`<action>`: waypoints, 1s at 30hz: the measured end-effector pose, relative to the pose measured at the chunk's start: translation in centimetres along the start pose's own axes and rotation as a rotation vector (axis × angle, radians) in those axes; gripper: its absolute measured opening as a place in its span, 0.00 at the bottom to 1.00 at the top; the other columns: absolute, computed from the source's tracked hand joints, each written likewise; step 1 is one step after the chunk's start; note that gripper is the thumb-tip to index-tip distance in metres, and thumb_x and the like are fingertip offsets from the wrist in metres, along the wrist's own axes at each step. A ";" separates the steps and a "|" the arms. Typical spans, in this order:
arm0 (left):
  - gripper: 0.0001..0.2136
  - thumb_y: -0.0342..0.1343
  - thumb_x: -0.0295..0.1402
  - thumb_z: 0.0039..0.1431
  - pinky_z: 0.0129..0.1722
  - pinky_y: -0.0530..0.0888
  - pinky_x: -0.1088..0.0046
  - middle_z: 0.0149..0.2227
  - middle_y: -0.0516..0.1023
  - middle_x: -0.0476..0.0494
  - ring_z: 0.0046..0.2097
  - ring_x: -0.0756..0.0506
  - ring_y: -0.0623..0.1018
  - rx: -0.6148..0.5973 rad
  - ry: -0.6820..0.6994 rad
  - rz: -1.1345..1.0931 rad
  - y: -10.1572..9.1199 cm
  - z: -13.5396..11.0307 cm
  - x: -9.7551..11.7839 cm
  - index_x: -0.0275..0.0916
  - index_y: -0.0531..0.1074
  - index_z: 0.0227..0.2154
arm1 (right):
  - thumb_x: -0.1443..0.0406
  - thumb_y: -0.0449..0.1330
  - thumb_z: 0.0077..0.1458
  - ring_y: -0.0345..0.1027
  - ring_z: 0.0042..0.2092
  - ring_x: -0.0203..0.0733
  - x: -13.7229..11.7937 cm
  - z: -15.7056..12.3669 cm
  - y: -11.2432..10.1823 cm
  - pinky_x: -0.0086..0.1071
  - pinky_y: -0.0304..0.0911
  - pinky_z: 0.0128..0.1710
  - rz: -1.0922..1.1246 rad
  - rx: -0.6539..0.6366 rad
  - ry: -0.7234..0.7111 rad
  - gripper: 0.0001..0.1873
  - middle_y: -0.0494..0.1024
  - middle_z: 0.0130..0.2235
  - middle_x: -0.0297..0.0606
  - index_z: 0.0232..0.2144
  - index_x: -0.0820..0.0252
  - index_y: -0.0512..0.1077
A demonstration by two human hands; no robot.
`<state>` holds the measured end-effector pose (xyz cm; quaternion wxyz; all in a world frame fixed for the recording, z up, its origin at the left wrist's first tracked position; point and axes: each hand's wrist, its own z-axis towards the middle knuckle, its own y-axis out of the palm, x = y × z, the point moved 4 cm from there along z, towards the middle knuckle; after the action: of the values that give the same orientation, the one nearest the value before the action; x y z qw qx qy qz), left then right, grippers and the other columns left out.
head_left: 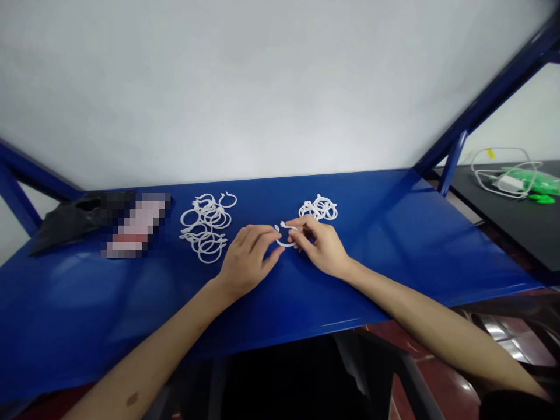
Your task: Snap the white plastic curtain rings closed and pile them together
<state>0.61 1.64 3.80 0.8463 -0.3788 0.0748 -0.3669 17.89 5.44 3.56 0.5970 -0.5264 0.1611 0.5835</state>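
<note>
Between my two hands is a white plastic ring (286, 245) with a gap at its top, where small knobbed ends show. My left hand (250, 256) pinches the ring's left side with thumb and fingertips. On the other side, my right hand (319, 242) grips it between thumb and index finger. To the left lies a loose pile of similar white open rings (207, 224). Just beyond my right hand sits a smaller cluster of white rings (319, 207), bunched closely together. All of these are on the blue tabletop (376, 233).
A black plastic bag (70, 224) and a pixelated pinkish packet (137, 227) lie at the left. Blue frame posts (455, 160) flank the table. On a dark surface at right are a white cable (499, 189) and green plastic (540, 182). A white wall stands behind.
</note>
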 end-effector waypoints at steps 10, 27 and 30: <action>0.07 0.54 0.36 0.67 0.38 0.73 0.72 0.34 0.80 0.50 0.35 0.49 0.78 -0.134 -0.514 -0.381 1.0 -0.5 -2.1 0.41 0.74 0.36 | 0.63 0.56 0.67 0.74 0.32 0.34 -0.4 -0.3 0.5 0.29 0.72 0.34 0.004 -0.085 -0.134 0.09 0.80 0.37 0.38 0.43 0.60 0.76; 0.07 0.50 0.28 0.68 0.37 0.72 0.71 0.30 0.76 0.49 0.34 0.48 0.74 -0.066 -0.195 -0.254 0.7 0.0 -0.9 0.40 0.69 0.32 | 0.64 0.51 0.70 0.75 0.40 0.40 -0.8 -1.0 0.8 0.34 0.73 0.41 -0.210 -0.141 -0.303 0.13 0.80 0.40 0.41 0.47 0.59 0.74; 0.06 0.50 0.31 0.69 0.41 0.74 0.68 0.34 0.79 0.47 0.38 0.47 0.75 -0.074 -0.192 -0.189 0.1 0.5 -1.8 0.40 0.71 0.37 | 0.65 0.50 0.70 0.75 0.45 0.41 -1.2 0.0 0.3 0.37 0.72 0.46 -0.235 -0.125 -0.310 0.14 0.80 0.45 0.42 0.52 0.58 0.73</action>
<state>-0.44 3.19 3.76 0.7968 -0.4485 -0.0292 -0.4039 17.32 4.71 4.36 0.6446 -0.4816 -0.0318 0.5929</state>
